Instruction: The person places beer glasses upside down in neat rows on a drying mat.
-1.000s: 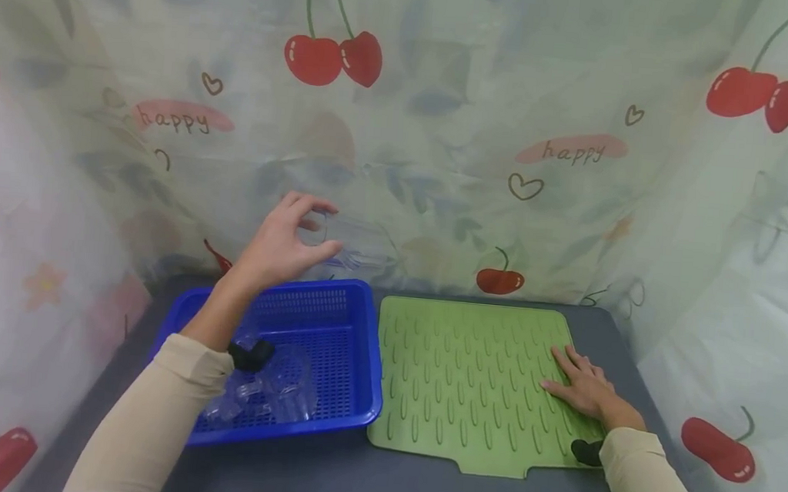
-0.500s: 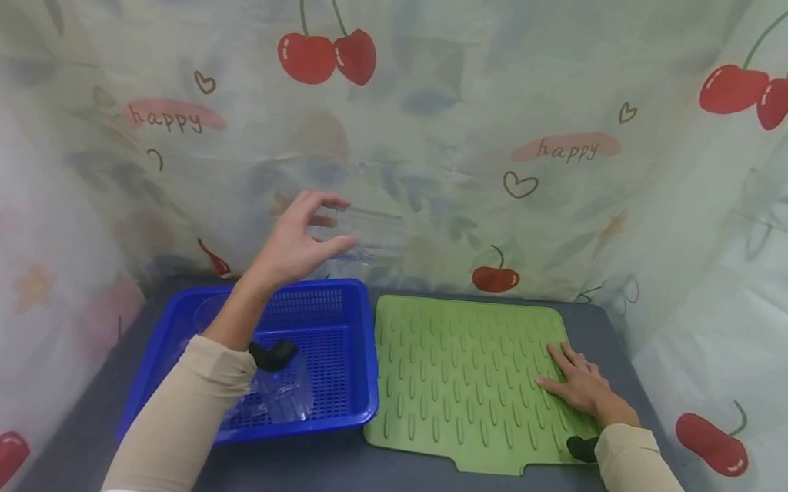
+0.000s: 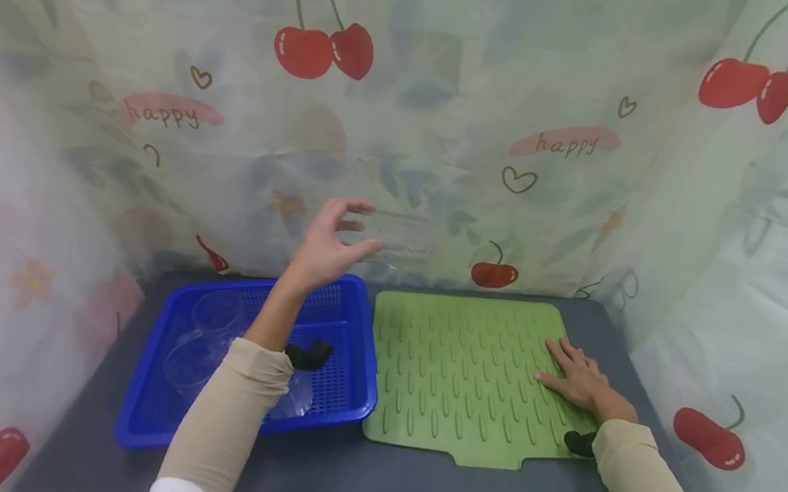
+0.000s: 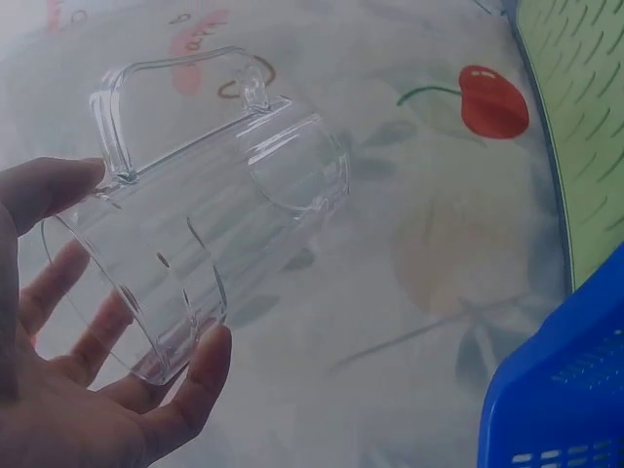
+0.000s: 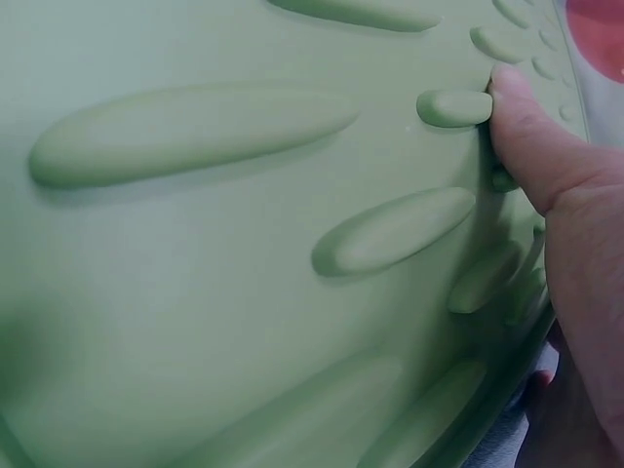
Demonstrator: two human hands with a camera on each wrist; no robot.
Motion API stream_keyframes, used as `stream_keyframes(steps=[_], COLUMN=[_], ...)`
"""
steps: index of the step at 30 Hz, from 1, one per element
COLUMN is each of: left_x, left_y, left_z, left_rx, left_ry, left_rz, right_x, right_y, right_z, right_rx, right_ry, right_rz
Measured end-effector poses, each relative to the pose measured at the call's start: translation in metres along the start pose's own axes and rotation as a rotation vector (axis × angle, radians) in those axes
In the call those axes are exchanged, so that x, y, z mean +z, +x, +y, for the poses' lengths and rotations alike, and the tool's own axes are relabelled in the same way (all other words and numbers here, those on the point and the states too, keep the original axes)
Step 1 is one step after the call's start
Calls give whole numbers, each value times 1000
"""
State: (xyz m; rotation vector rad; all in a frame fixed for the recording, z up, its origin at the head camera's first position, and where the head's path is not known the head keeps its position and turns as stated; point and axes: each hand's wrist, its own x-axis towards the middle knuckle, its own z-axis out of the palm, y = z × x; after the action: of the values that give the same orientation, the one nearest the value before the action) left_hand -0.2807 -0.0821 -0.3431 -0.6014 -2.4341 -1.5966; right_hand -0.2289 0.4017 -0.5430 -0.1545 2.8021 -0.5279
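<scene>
A clear mug (image 4: 205,214) with a handle hangs in the air, tipped on its side. My left hand (image 3: 331,245) grips it round the rim end, thumb near the handle and fingers curled about the wall. In the head view the mug (image 3: 401,239) is faint against the curtain, above the gap between the blue basket (image 3: 370,368) and the green ridged mat (image 3: 467,379). My right hand (image 3: 578,380) rests with spread fingers on the mat's right edge. In the right wrist view its thumb (image 5: 531,136) touches a raised ridge.
Several clear vessels (image 3: 190,361) lie in the basket's left part, some hidden behind my left sleeve (image 3: 231,411). Basket and mat stand side by side on a dark grey table (image 3: 382,484). A patterned curtain (image 3: 432,110) encloses the back and sides.
My left hand has moved right with the mug, from above the basket toward the mat. More vessels in the basket show now. My right hand stays on the mat.
</scene>
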Motion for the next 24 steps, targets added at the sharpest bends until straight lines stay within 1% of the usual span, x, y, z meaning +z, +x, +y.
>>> stream_keyframes(steps=[5, 8, 11, 17, 24], left_x=[13, 22, 32, 49, 64], left_y=[2, 5, 8, 7, 6], left_z=[-4, -6, -9, -19, -29], left_rx=[25, 48, 53, 40, 9], left_ry=[-32, -66, -91, -143, -199], left_rz=[5, 5, 5, 8, -14], right_x=[0, -2, -5, -4, 4], right_y=[-2, -2, -2, -1, 1], right_z=[0, 2, 3, 6, 4], right_rx=[3, 6, 13, 3, 5], right_ry=[1, 4, 14, 34, 65], right_rz=[-5, 2, 11, 16, 8])
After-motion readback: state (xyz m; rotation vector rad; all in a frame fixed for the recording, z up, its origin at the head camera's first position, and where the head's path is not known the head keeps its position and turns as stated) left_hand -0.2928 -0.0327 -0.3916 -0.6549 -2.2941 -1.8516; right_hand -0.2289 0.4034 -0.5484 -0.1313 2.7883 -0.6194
